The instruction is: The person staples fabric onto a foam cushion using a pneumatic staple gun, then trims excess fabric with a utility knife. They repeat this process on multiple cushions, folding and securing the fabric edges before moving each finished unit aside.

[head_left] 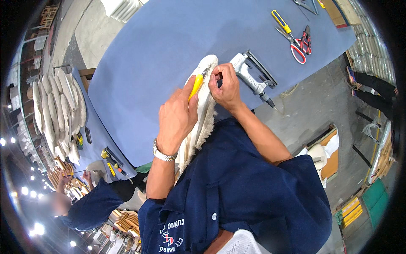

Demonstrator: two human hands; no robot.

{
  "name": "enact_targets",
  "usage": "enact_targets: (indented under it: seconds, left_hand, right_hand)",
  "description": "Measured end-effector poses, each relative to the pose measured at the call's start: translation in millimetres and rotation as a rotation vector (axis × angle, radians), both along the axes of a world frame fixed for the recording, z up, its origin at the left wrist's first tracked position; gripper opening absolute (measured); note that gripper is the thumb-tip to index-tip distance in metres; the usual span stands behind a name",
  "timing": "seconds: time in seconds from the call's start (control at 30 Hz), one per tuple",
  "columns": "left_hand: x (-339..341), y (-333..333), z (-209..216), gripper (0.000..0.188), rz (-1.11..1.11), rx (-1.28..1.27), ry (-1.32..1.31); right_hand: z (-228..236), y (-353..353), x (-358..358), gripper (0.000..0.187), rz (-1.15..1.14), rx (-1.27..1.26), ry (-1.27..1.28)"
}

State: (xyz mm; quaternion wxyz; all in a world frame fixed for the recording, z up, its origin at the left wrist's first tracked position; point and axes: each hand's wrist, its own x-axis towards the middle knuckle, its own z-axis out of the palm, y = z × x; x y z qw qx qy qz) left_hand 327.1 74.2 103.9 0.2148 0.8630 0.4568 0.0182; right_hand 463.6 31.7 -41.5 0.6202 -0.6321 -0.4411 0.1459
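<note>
A long, narrow padded piece [183,153] covered in off-white fabric lies at the near edge of the blue table, its rounded end pointing away from me. Shaggy, frayed fabric hangs along its right side. My left hand [175,118], with a metal watch at the wrist, is closed around a yellow-handled tool [196,86]. The tool's thin metal tip meets the fabric near the rounded end; its exact kind is unclear. Beside it my right hand [226,88] is closed, fingertips pinching the fabric edge. Just right of that hand lies a silver staple gun [253,76].
Farther right on the blue table [144,72] lie a yellow-handled screwdriver [281,21], red-handled scissors [297,54] and red-and-black pliers [307,40]. At left, several padded pieces [59,106] are piled on another table. A co-worker [91,203] stands there.
</note>
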Motion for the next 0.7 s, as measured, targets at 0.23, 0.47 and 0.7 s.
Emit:
enact_targets:
  seconds: [0.23, 0.47, 0.7]
  left_hand:
    - [4.5, 1.0, -3.9, 0.045, -0.047, 0.028, 0.027]
    - [17.2, -3.2, -2.8, 0.047, -0.069, 0.090, 0.209]
    - [22.7, -0.5, -1.9, 0.046, -0.102, 0.091, 0.287]
  right_hand:
    - [1.7, -0.3, 2.9, 0.016, 0.019, -0.009, 0.032]
    - [-3.0, -0.3, 4.5, 0.015, 0.024, -0.021, 0.054]
    - [-2.3, 0.8, 3.4, 0.014, 0.016, -0.023, 0.063]
